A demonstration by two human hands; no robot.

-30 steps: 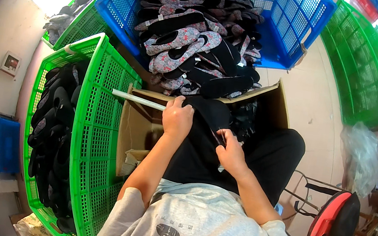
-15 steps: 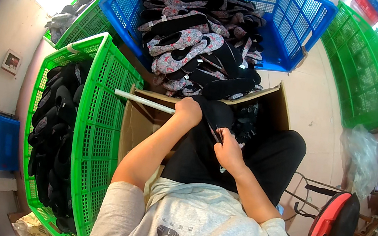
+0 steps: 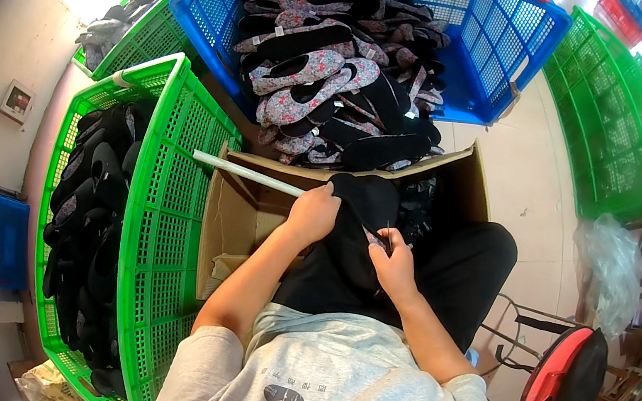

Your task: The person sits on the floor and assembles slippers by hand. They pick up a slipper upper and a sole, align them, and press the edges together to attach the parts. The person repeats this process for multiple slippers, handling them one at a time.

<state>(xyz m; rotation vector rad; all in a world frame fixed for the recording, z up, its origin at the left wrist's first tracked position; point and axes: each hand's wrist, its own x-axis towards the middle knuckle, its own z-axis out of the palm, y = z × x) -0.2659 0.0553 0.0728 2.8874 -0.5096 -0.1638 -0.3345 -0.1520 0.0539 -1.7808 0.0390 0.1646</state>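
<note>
A black slipper (image 3: 367, 202), with a patterned strip at its edge, lies over my lap near the cardboard box. My left hand (image 3: 314, 214) is closed on its left edge, thumb toward the far end. A white rod (image 3: 249, 175) runs from the left to this hand; whether the hand grips it too I cannot tell. My right hand (image 3: 393, 264) pinches the slipper's near right edge, where a small dark thing shows at the fingers, too small to name.
An open cardboard box (image 3: 229, 224) stands around my knees, with dark items inside. Beyond is a blue crate (image 3: 479, 49) of floral slippers (image 3: 306, 81). A green crate (image 3: 169, 260) of black slippers stands left. Right are green crates (image 3: 602, 119) and a red-and-black stool (image 3: 562, 377).
My left hand has drawn nearer to me, showing more of the black slipper's far end. The right hand has shifted slightly, its fingers lifting along the slipper's edge. The rod hardly moved.
</note>
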